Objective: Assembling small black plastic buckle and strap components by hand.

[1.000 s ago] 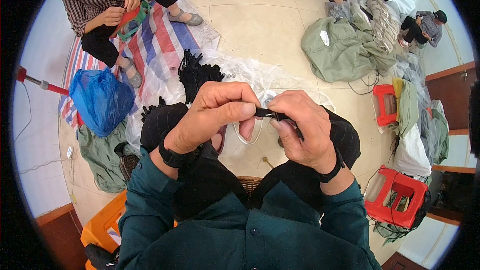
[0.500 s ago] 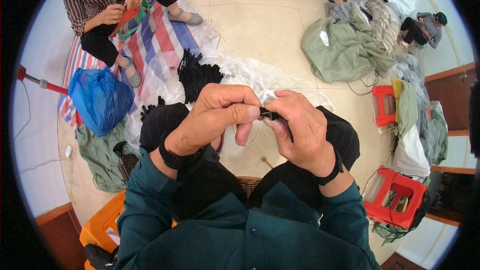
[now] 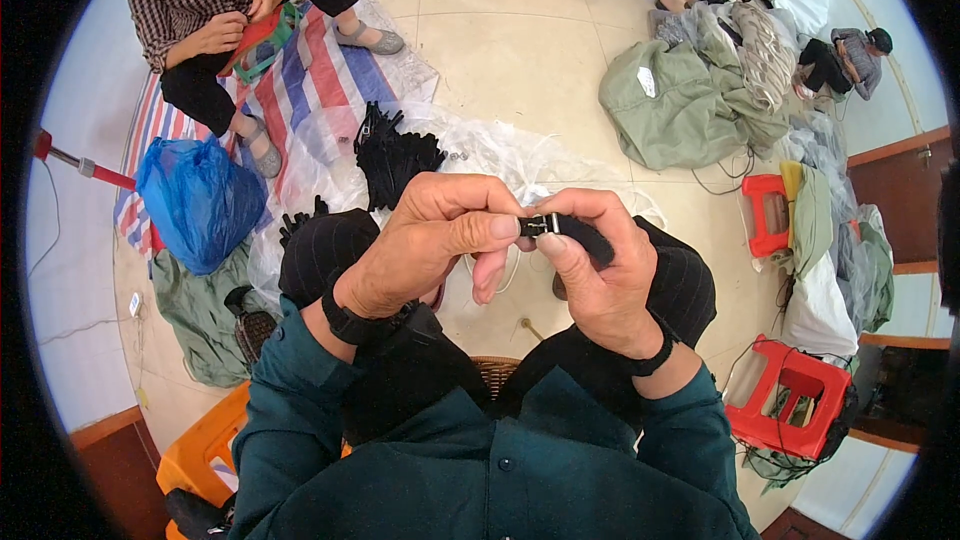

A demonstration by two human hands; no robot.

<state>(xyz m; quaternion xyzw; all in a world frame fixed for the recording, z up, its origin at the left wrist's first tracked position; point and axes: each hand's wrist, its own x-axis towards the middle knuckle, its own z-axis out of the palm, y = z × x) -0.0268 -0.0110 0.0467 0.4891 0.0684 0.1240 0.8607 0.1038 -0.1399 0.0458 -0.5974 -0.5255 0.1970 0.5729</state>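
A blue plastic bag (image 3: pixel 200 202) stands bulging on the floor to the left; what it holds cannot be made out. On the far right a large green sack (image 3: pixel 665 105) lies slumped, a white label on its face, with a bundle of pale cord (image 3: pixel 765 55) and clear plastic just beside it. A white sack (image 3: pixel 822 305) leans farther right, between two red stools (image 3: pixel 790 395). A woven wicker piece (image 3: pixel 496 375) shows between the person's thighs, too covered to tell what it is.

The black strap (image 3: pixel 590 238) with its bright metal buckle (image 3: pixel 549 223) is held up in the middle, above the gap between the knees. The left hand (image 3: pixel 430 240) has thumb and forefinger pressed together on its left end; the right hand (image 3: pixel 608 275) is clamped on it beside the buckle — the strap curves back into that palm, where its end is hidden.

Beyond the left hand, a heap of black strips (image 3: pixel 395 160) lies on clear plastic sheeting (image 3: pixel 490 135); the hand and left knee stand in front of its near part. Farther left, a co-worker (image 3: pixel 205 0) in a checked shirt sits on a striped sheet (image 3: pixel 325 70) — both hands at a red and green piece (image 3: pixel 262 45). An orange stool (image 3: pixel 205 445) is near left.
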